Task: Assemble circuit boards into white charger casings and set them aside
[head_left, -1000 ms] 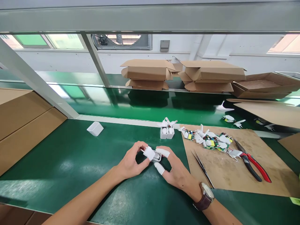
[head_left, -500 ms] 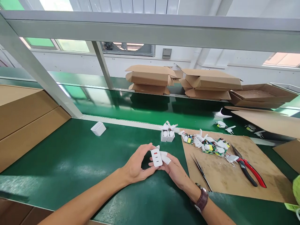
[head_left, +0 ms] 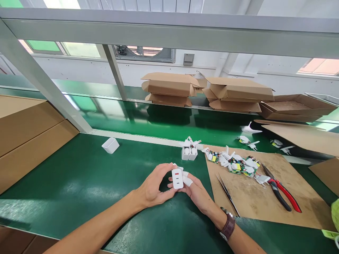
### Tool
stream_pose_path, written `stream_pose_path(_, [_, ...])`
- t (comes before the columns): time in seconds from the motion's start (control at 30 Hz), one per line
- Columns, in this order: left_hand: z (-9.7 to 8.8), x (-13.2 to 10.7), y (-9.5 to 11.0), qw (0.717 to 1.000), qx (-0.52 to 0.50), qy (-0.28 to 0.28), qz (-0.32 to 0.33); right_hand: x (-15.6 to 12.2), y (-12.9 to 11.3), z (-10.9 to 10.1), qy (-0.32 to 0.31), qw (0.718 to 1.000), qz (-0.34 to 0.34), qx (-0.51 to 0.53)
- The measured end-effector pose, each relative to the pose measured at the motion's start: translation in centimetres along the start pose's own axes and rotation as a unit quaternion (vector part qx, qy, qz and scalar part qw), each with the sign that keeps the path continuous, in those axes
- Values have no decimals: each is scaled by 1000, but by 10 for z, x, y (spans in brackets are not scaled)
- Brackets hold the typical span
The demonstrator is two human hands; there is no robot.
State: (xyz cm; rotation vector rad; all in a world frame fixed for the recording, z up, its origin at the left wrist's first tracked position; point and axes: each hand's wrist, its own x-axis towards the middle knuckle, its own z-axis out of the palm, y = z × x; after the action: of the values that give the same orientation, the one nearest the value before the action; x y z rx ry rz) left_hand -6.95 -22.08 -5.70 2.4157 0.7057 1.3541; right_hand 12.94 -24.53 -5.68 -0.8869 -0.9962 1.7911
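A white USB charger (head_left: 177, 179), its port face turned toward me, is held between both hands over the green work surface. My left hand (head_left: 156, 185) grips it from the left, thumb below and fingers at the top. My right hand (head_left: 194, 190) closes on its right side, with white finger covers on some fingers. Part of the charger's back is hidden by fingers. Just beyond my hands stand white charger housings (head_left: 189, 153) with parts sticking out of their tops. An open white housing (head_left: 110, 145) lies farther left.
On the brown cardboard sheet (head_left: 254, 197) lie circuit boards (head_left: 238, 164), tweezers (head_left: 228, 194) and red-black pliers (head_left: 282, 190). Behind runs a green conveyor belt (head_left: 159, 123) carrying a few loose parts. Cardboard boxes (head_left: 169, 86) sit beyond it; another box (head_left: 34, 130) is left.
The charger has tilted slightly in my hands, which otherwise stay in place. Loose parts on the belt have shifted to the left.
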Motion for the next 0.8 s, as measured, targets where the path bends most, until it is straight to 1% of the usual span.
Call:
stream_pose_path(0.13, [0,-1,-2,1000,9,-9,-8,2,3,2,15,999,-28,-26])
stream_pose_path(0.23, [-1,-5,-5,998,47,-20,-46,2,5,7,43,991,-85,-90])
stream_pose_path(0.33, [-1,-9,-11,991,85,-37,-97,0,8,10,43,974,-153,-162])
stream_pose_path(0.4, [-1,-10,-19,985,90,-42,-144,-2,11,10,34,951,-203,-232])
stream_pose_path(0.47, [-2,-7,-29,977,78,-28,-198,-3,13,8,32,916,-248,-313])
stream_pose_path(0.57, [-2,8,-50,962,48,2,-268,-4,15,7,39,868,-286,-403])
stream_pose_path(0.63, [0,22,-65,952,19,7,-305,-4,15,7,47,848,-293,-438])
stream_pose_path(0.7, [4,36,-78,944,-31,0,-329,-4,14,8,56,835,-295,-461])
stream_pose_path(0.8, [17,49,-92,938,-103,-12,-330,-6,11,9,63,816,-309,-485])
